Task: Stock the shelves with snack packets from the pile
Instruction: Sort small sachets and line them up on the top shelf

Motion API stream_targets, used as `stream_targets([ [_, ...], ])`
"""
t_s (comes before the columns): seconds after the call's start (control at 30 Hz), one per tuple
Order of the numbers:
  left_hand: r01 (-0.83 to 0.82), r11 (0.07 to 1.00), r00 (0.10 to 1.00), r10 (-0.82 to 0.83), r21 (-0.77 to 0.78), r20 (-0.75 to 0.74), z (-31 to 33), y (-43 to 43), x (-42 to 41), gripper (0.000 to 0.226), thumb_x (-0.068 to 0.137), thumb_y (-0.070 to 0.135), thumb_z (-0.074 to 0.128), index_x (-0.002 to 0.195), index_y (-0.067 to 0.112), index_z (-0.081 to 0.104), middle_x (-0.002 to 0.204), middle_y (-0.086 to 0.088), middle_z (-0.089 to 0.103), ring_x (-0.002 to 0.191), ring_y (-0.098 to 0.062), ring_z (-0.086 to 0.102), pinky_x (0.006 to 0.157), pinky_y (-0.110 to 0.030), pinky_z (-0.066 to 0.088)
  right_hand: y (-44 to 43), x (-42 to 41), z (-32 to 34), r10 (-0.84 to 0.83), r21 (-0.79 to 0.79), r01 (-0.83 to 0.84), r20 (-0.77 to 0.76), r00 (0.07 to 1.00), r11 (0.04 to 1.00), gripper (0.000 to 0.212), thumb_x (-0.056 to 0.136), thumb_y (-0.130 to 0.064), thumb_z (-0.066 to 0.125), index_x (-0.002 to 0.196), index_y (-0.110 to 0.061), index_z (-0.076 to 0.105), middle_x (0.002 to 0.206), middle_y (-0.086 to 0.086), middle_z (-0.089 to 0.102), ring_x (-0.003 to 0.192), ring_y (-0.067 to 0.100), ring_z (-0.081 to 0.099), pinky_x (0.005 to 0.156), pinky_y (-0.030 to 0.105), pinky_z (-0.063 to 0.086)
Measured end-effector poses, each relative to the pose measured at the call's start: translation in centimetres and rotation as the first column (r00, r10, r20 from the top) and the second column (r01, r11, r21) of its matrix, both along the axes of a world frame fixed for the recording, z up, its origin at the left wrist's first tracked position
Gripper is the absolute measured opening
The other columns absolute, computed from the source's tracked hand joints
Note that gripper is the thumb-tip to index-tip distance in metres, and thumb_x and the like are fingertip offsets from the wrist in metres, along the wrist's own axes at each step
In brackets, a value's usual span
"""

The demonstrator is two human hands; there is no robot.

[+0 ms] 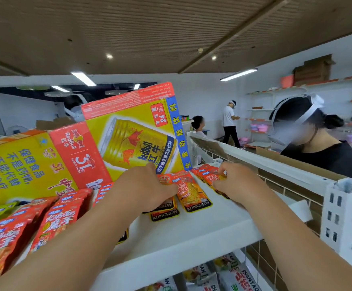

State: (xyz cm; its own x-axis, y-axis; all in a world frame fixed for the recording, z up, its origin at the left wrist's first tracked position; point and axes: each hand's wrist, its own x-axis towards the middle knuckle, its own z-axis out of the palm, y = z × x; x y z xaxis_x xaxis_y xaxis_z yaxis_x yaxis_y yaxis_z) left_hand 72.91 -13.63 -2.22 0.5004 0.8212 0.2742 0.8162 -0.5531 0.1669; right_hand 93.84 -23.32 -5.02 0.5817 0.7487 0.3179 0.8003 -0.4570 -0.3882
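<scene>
Glossy crinkled plastic film on snack packets [194, 192]. Smooth matt white painted metal on shelf [192, 232] and perforated upright [343, 217]. Printed, slightly glossy cardboard on drink carton [133, 133]. Plain brown matt cardboard on backing panel [297, 164].

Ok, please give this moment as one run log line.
stage: stocking | left hand: holds KONCHEW packet | right hand: pinches red packets | surface: white shelf | behind: Red Bull carton

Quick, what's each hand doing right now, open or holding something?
Left hand: grips Konchew packets on the shelf.
Right hand: pinches the rightmost packet.
</scene>
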Motion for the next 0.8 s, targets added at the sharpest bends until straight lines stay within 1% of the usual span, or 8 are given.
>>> stream_targets([
  [0.07, -0.007, 1.0, 0.999, 0.006, -0.009, -0.032, -0.2, -0.2, 0.3, 0.052, 0.081, 0.077, 0.053, 0.089, 0.026, 0.046, 0.084, 0.004, 0.052, 0.083, -0.02, 0.055, 0.063, -0.033, 0.038, -0.1, 0.0, 0.0, 0.003, -0.005, -0.003, 0.001, 1.0, 1.0, 0.036, 0.091, -0.043, 0.062, 0.122, -0.028, 0.057, 0.127, 0.002, 0.061, 0.107, 0.02, 0.056, 0.076, 0.031, 0.039],
  [0.23, -0.011, 1.0, 0.986, 0.008, -0.018, -0.169, -0.3, -0.5, 1.0, 0.067, 0.088, 0.079, 0.044, 0.102, 0.015, 0.062, 0.097, -0.006, 0.062, 0.096, -0.024, 0.061, 0.077, -0.035, 0.05, -0.1, -0.1, 0.0, 0.01, -0.008, -0.01, -0.011, 1.0, 1.0, 0.036, 0.092, -0.043, 0.061, 0.124, -0.027, 0.057, 0.127, 0.002, 0.061, 0.106, 0.02, 0.056, 0.078, 0.031, 0.043],
  [0.33, -0.005, 0.999, 0.972, -0.002, -0.032, -0.234, -0.3, -0.4, 1.1, 0.077, 0.088, 0.083, 0.038, 0.104, 0.013, 0.063, 0.092, -0.007, 0.061, 0.092, -0.025, 0.061, 0.073, -0.035, 0.048, -0.1, -0.1, 0.1, 0.007, -0.006, -0.007, -0.021, 1.0, 1.0, 0.03, 0.091, -0.041, 0.062, 0.118, -0.026, 0.059, 0.121, 0.002, 0.061, 0.099, 0.018, 0.053, 0.075, 0.031, 0.042],
  [0.47, -0.025, 0.999, 0.995, 0.021, -0.035, -0.094, 0.0, 0.4, 0.3, 0.066, 0.087, 0.084, 0.039, 0.095, 0.02, 0.052, 0.093, -0.003, 0.058, 0.091, -0.024, 0.057, 0.071, -0.035, 0.043, -0.1, -0.1, 0.1, 0.002, 0.005, -0.002, -0.023, 1.0, 1.0, 0.026, 0.089, -0.038, 0.063, 0.112, -0.026, 0.062, 0.114, 0.001, 0.061, 0.096, 0.018, 0.052, 0.074, 0.032, 0.043],
  [0.57, 0.003, 1.0, 0.999, -0.004, -0.012, -0.038, 0.8, 1.1, -0.9, 0.057, 0.093, 0.075, 0.043, 0.107, 0.022, 0.057, 0.094, 0.001, 0.061, 0.088, -0.02, 0.059, 0.069, -0.033, 0.045, -0.2, -0.2, 0.0, 0.002, 0.008, -0.002, -0.033, 0.999, 1.0, 0.024, 0.089, -0.038, 0.064, 0.11, -0.026, 0.062, 0.107, 0.0, 0.058, 0.096, 0.019, 0.053, 0.076, 0.033, 0.046],
  [0.67, 0.038, 0.999, 0.997, -0.039, 0.014, 0.065, 1.6, 1.8, -2.1, 0.037, 0.095, 0.064, 0.052, 0.109, 0.031, 0.059, 0.088, 0.005, 0.068, 0.076, -0.013, 0.064, 0.065, -0.029, 0.049, -0.3, -0.2, -0.1, -0.006, 0.023, 0.007, -0.034, 0.999, 1.0, 0.021, 0.088, -0.037, 0.063, 0.105, -0.025, 0.063, 0.106, 0.0, 0.061, 0.095, 0.019, 0.055, 0.077, 0.034, 0.047],
  [0.73, 0.091, 0.996, 0.99, -0.091, 0.006, 0.109, 2.0, 2.2, -2.5, 0.031, 0.094, 0.06, 0.057, 0.113, 0.036, 0.061, 0.089, 0.007, 0.069, 0.077, -0.012, 0.066, 0.072, -0.031, 0.055, -0.4, -0.2, 0.0, -0.01, 0.02, 0.011, -0.03, 1.0, 1.0, 0.021, 0.089, -0.037, 0.063, 0.106, -0.025, 0.062, 0.107, -0.001, 0.061, 0.095, 0.019, 0.054, 0.077, 0.034, 0.047],
  [0.8, 0.168, 0.983, 0.983, -0.161, -0.073, 0.089, 2.2, 2.4, -2.9, 0.041, 0.091, 0.061, 0.063, 0.126, 0.04, 0.06, 0.106, 0.011, 0.067, 0.094, -0.011, 0.066, 0.086, -0.032, 0.054, -0.4, -0.3, 0.1, -0.014, 0.015, 0.014, -0.03, 0.999, 1.0, 0.021, 0.089, -0.038, 0.063, 0.106, -0.026, 0.062, 0.107, -0.001, 0.059, 0.097, 0.019, 0.055, 0.079, 0.034, 0.049],
])
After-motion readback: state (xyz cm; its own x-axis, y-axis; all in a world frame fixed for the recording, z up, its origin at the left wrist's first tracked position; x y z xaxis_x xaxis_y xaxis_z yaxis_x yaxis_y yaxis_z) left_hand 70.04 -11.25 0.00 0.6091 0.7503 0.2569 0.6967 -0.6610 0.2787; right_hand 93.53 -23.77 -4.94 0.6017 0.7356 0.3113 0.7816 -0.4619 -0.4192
